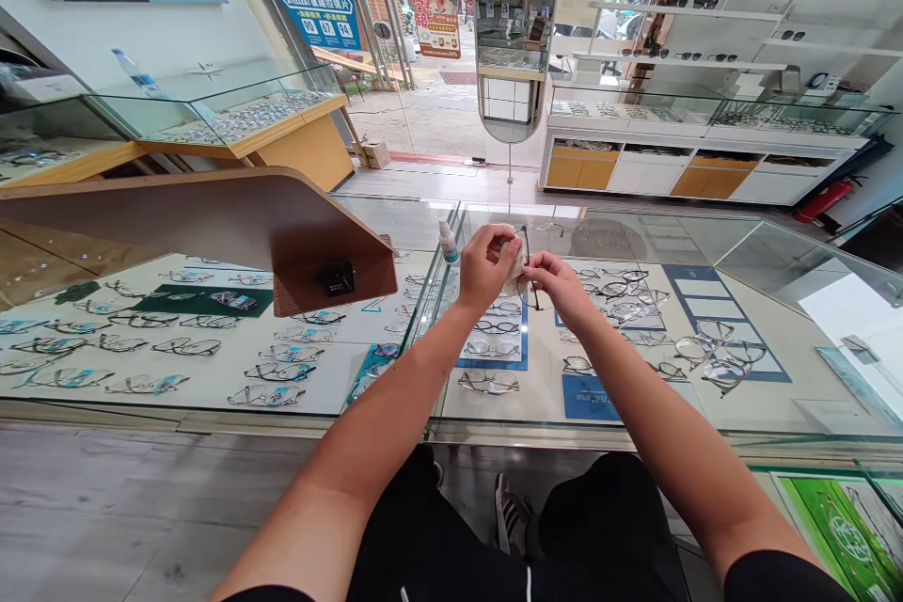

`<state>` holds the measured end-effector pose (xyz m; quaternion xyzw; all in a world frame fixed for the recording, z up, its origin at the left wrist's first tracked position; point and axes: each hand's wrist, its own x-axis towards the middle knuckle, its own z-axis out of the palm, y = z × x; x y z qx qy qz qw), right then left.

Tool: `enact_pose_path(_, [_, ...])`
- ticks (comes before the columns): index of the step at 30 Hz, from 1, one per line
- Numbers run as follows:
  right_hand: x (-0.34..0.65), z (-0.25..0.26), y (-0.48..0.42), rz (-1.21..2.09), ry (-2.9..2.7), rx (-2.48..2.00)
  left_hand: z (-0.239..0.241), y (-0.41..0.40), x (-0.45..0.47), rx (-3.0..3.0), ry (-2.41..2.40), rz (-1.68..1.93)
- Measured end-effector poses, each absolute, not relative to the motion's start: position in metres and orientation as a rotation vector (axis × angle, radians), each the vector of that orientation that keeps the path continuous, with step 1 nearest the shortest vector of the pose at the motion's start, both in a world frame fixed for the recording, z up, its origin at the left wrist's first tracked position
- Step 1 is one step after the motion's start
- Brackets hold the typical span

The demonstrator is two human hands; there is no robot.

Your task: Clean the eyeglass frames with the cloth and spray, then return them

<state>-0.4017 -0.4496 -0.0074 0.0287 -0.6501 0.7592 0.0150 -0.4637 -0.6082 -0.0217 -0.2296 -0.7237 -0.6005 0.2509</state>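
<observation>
The glasses [526,239] are up between both hands, above the glass counter [486,434] and a little right of its seam, turned nearly edge-on. The left hand [486,265] has thumb and fingers pinched together on a pale cloth [514,276], which lies against the frame; whether a lens is caught inside the fold cannot be told. The right hand [557,282] has thumb and forefinger clamped on the lower part of the glasses. The cloth presumably keeps bare skin off the lens, while the right-hand pinch steadies the thin frame. Holding it over the counter, well in front of the body, likely leaves both wrists free to turn.

A small spray bottle [447,243] stands upright just beside the left hand (near enough for an elbow or knuckle to tip it). Beneath the glass lie display frames [496,327] and a blue card [590,398], shut off from the hands by the pane. Farther left, a brown panel [331,226] rises over the counter, hiding some frames and probably limiting any reach that way. Beyond stand an oval mirror [513,38] and shelves [705,14].
</observation>
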Motion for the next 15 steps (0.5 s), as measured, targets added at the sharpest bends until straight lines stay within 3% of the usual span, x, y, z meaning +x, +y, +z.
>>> enact_pose_path(9, [-0.4, -0.0073, -0.451, 2.255, -2.135, 0.145, -0.0194, -0.6094, -0.4637, -0.737, -1.894, -1.53])
enact_pose_path(15, [-0.4009, -0.0068, -0.4506, 2.264, -2.128, 0.165, -0.0251, -0.6079, -0.4663, -0.689, -1.936, -1.712])
